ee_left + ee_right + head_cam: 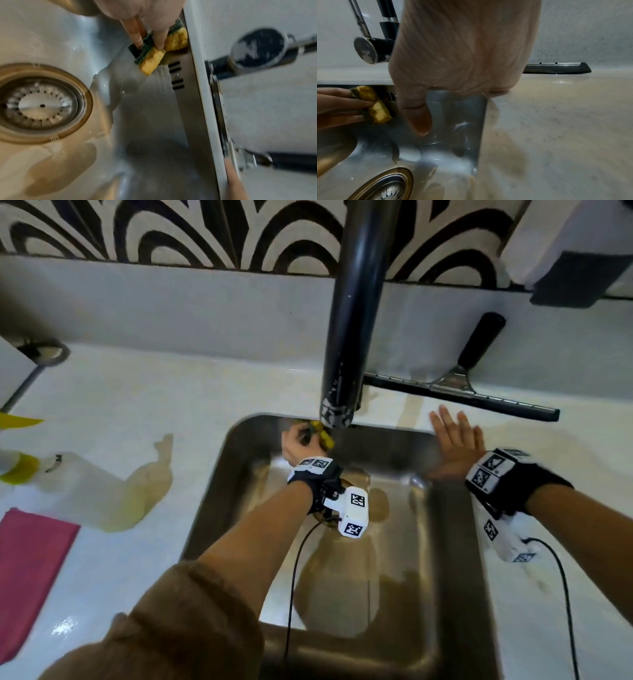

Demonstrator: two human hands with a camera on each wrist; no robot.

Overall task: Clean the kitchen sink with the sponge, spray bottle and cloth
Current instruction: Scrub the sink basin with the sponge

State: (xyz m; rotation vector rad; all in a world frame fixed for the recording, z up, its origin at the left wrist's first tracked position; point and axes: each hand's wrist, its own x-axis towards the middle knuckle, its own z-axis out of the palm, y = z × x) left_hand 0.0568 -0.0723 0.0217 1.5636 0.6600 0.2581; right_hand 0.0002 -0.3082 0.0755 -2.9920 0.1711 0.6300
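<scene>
Sponge: yellow foam with a green scouring face, sponge (155,51) is pressed against the back wall of the sink (219,501), just under the rim and beside the overflow slots (177,75); in the head view it sits at 12 o'clock of the basin, under the faucet spout (352,330).
Left hand: left hand (298,445) grips the sponge, fingers (135,35) curled over the green face and bending the pad into a fold.
Right hand: right hand (455,440) lies flat, fingers straight, on the countertop (137,392) at the basin's 1 o'clock corner; it holds nothing, thumb hanging over the steel wall.
Sponge handling, judged: light, soft, compressible; it already buckles under finger pressure. Likely wet and somewhat slick, so a broad pinch across the short sides should hold better than fingertip pressure alone.
Sink surface: stainless steel, wet sheen, brownish patches near the drain strainer (39,104); judged hard and slippery.
Spray bottle: spray bottle (89,491) lies on its side on the counter at 9 o'clock of the basin, well apart from both hands. Judged rigid plastic; best taken at the neck below the yellow collar.
Cloth: pink cloth (30,573) lies flat at 8 o'clock, near the bottle's base. Judged limp and light; any edge serves for pickup.
Squeegee: squeegee (459,395) lies behind the basin at 1 o'clock, near the right fingertips; whether they touch cannot be told.
</scene>
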